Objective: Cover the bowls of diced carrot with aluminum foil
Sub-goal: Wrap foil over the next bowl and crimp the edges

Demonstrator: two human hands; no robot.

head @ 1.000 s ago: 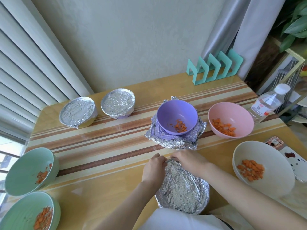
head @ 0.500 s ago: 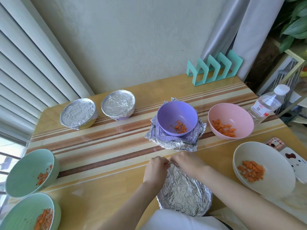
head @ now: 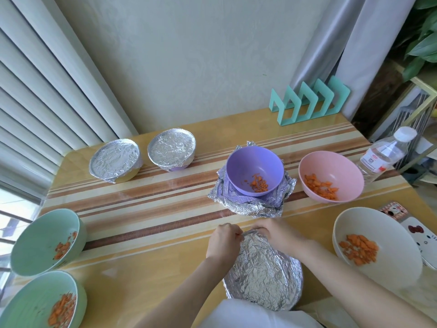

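Foil [head: 264, 275], lower centre: our left hand [head: 223, 240] and right hand [head: 276, 233] still pinch its far edge; we judge the crimping nearly done

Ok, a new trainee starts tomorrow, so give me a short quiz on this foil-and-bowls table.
1. True or false: the purple bowl sits on foil sheets.
2. How many bowls show uncovered carrot?
3. The left hand and right hand pinch the foil cover at its: A far edge, B near edge, C right edge?
Key: 1 true; 2 five; 3 A.
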